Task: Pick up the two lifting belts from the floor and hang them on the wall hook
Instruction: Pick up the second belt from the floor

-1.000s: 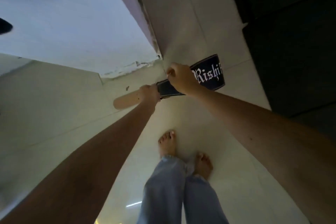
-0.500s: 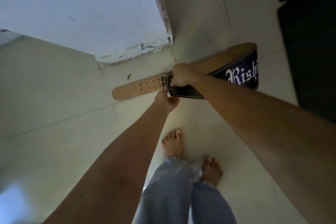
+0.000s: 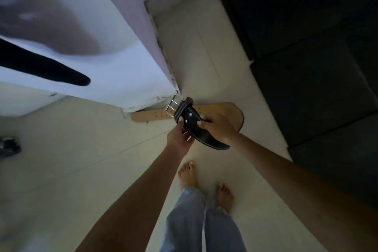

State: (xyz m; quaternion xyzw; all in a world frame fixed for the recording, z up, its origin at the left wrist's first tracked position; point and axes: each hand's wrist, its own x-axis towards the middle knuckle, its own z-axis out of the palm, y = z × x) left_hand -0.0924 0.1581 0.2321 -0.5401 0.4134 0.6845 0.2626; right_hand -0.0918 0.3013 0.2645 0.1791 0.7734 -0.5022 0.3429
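I have the black lifting belt up off the floor, held in front of me at about the corner of the wall. My left hand cups it from underneath, fingers curled up around the lower edge near the buckle end, so that grip is closed on the belt. My right hand comes over the top, thumb pressed on the black outer face and fingers wrapped behind it, also clamped on the belt. The metal buckle sticks out past my left fingers, pointing toward the wall corner, and the wider back part of the belt curves down and to the right below my right wrist.

Behind my hands a tan strip with rows of punched holes reaches left toward the foot of the wall, and a broad tan panel curves away on the right. I think these are the inner side and tail of the same belt, though my hands hide the join, so it could be a second belt.

Below, my bare feet and blue jeans stand on the pale tiled floor. A dark mat covers the floor to my right. A long black shape crosses the wall at upper left, too blurred to identify, and a small dark object lies at the far left edge of the floor.
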